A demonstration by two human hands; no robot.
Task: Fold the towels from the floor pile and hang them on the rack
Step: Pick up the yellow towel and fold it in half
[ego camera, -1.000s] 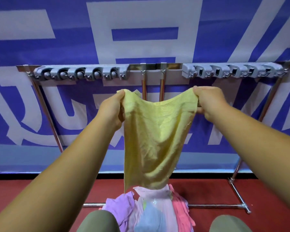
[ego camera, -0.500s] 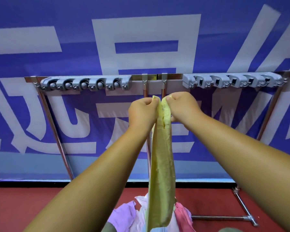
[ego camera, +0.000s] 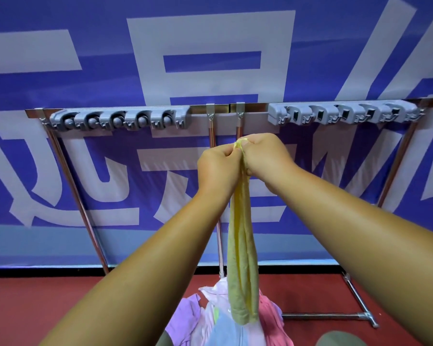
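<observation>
A yellow towel (ego camera: 241, 258) hangs folded in half lengthwise, a narrow strip from my hands down to the floor pile. My left hand (ego camera: 216, 168) and my right hand (ego camera: 265, 156) are pressed together at chest height, both pinching the towel's top corners. Just behind and above them runs the metal rack (ego camera: 220, 109) with its two centre hooks. The pile of towels (ego camera: 225, 320), purple, white, light blue and pink, lies on the red floor below the hanging towel.
Grey clip holders sit on the rack at left (ego camera: 120, 118) and right (ego camera: 343, 113). Slanted rack legs (ego camera: 73, 186) and a floor bar (ego camera: 328, 315) stand before a blue and white banner wall. My knees (ego camera: 335, 339) show at the bottom.
My hands came together from wide apart, folding the spread yellow towel in half into a narrow strip. The towel's lower end now hangs over the pile.
</observation>
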